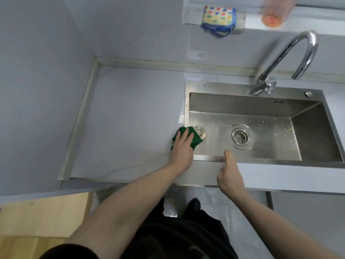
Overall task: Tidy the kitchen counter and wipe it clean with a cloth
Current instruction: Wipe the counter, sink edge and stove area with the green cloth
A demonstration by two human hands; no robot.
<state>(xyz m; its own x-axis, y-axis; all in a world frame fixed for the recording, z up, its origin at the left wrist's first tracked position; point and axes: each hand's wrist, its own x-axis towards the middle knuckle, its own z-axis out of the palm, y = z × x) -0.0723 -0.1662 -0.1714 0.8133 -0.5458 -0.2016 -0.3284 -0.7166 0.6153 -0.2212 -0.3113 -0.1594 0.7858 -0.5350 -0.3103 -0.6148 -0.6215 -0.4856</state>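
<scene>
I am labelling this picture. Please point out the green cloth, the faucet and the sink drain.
green cloth (196, 142): head view, on the fold right of the fingers.
faucet (309, 41): head view, on the top of the curved spout.
drain (241, 137): head view, on the strainer in the middle.

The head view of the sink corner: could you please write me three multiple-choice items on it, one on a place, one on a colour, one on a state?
1. Where is the cloth?
A. on the ledge
B. at the sink's left rim
C. over the faucet

2. What colour is it?
A. green
B. white
C. red

3. How is the left hand on it?
A. flat, pressing
B. lifted clear
C. fisted, empty

Key: 1 B, it overlaps the sink edge; 2 A, green shows around the fingers; 3 A, straight fingers lie on top.
</scene>
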